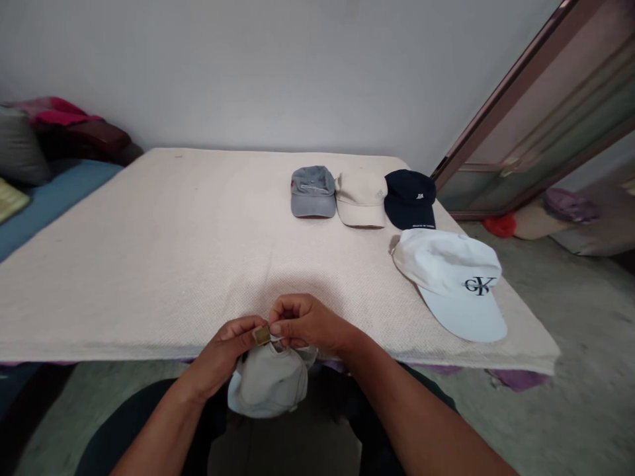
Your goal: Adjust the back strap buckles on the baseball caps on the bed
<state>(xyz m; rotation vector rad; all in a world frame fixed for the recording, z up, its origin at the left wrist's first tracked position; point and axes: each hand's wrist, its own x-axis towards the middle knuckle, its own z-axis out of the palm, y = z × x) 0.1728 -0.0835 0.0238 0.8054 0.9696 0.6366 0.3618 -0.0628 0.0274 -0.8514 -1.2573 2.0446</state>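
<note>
A light beige baseball cap hangs over my lap at the near edge of the table. My left hand pinches the cap's back strap beside a brass-coloured buckle. From the other side, my right hand grips the strap close to that buckle, fingers curled. The hands almost touch, and part of the strap is hidden behind the fingers. To the right lies a white cap with black letters on its front.
A grey cap, a cream cap and a navy cap sit in a row toward the back of the cloth-covered table. A grey cushion is at far left. A framed door stands at right.
</note>
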